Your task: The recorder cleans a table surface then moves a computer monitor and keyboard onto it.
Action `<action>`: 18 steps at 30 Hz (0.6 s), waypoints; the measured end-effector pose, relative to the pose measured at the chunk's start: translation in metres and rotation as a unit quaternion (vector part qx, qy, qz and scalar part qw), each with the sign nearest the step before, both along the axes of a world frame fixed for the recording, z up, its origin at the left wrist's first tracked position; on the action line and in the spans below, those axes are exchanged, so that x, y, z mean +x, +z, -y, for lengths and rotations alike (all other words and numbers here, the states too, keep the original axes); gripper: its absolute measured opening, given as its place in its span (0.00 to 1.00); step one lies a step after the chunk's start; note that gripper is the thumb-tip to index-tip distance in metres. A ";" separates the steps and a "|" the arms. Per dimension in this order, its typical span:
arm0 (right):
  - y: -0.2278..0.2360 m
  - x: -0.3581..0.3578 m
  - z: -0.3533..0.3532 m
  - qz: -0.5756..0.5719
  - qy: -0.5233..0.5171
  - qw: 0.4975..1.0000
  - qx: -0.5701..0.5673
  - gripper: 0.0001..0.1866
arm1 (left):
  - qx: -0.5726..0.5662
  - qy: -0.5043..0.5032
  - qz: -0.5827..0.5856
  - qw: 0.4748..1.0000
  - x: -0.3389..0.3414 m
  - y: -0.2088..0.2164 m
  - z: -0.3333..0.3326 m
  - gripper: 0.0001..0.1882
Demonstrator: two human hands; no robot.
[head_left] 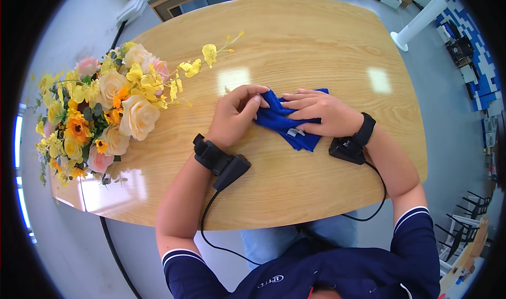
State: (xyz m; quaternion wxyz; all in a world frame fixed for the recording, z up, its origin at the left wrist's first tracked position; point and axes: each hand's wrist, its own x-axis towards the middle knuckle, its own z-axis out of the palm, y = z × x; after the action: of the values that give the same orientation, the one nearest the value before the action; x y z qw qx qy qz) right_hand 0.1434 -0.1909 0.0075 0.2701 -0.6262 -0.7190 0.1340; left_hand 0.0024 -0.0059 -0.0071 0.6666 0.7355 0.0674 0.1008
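A blue cloth (287,121) lies bunched and partly folded on the wooden table, with a small white label (296,132) showing near its front edge. My left hand (238,109) pinches the cloth's upper left corner between thumb and fingers. Across the right part of the cloth, my right hand (319,113) rests with its fingers stretched out, pressing on the fabric. Each wrist wears a black strap with a black box and a cable running from it.
An arrangement of yellow, cream, pink and orange flowers (110,109) covers the table's left side, one spray reaching toward the middle. The table (316,193) has a rounded far edge. A white cylindrical column (419,22) stands beyond its far right corner. Black chairs (464,222) are at the right.
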 end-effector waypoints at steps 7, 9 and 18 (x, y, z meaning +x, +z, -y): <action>-0.010 0.014 0.000 -0.020 -0.021 0.999 0.037 0.16 | -0.009 0.011 -0.005 1.000 0.001 0.005 0.003 0.12; -0.011 0.021 -0.001 -0.048 -0.069 0.996 0.040 0.18 | 0.008 0.005 -0.001 1.000 0.001 0.004 0.002 0.13; -0.029 0.056 0.012 0.092 -0.401 0.909 0.061 0.15 | 0.026 0.001 -0.003 1.000 0.001 0.003 0.000 0.14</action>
State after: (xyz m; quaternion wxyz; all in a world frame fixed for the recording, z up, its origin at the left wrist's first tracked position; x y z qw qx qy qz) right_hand 0.1998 -0.2029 -0.0218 0.2716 -0.8537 -0.4357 -0.0876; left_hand 0.0039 -0.0057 -0.0043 0.6470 0.7527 0.0676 0.1014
